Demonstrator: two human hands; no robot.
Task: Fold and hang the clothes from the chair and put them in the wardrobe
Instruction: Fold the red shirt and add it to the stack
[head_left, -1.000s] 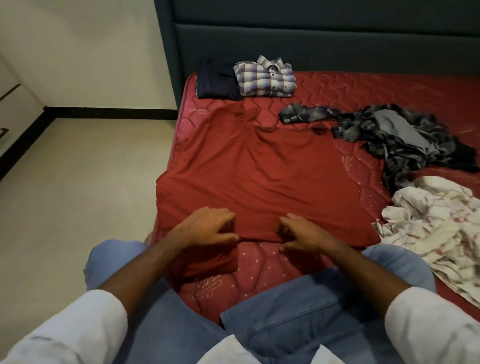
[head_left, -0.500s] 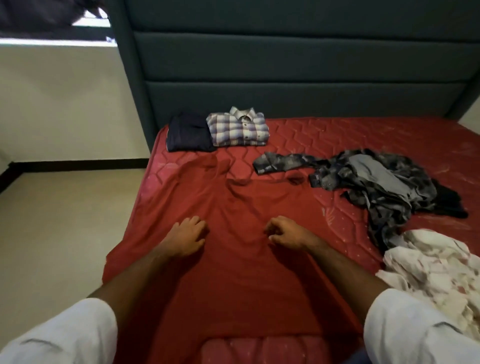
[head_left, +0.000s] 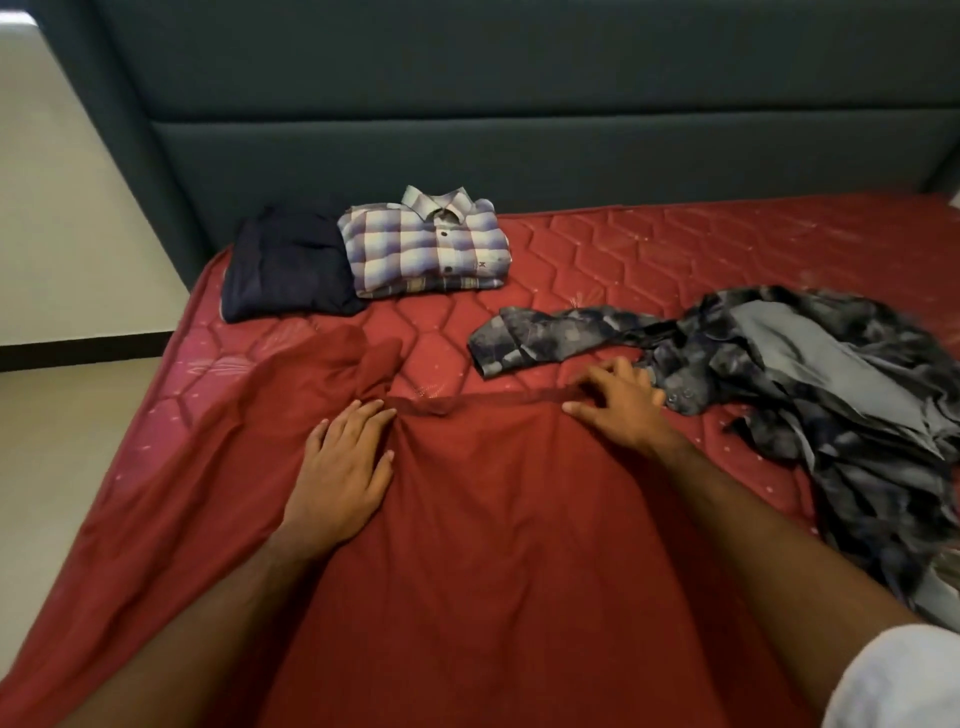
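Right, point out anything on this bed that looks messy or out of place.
The grey patterned shirt lies crumpled at the right, unfolded, unlike the plaid shirt and dark garment folded by the headboard. The red shirt's left sleeve is bunched.

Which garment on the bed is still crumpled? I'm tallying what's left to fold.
The grey patterned shirt, lying in a loose heap by the right hand. The checked shirt and dark garment are folded; the red shirt lies spread flat.
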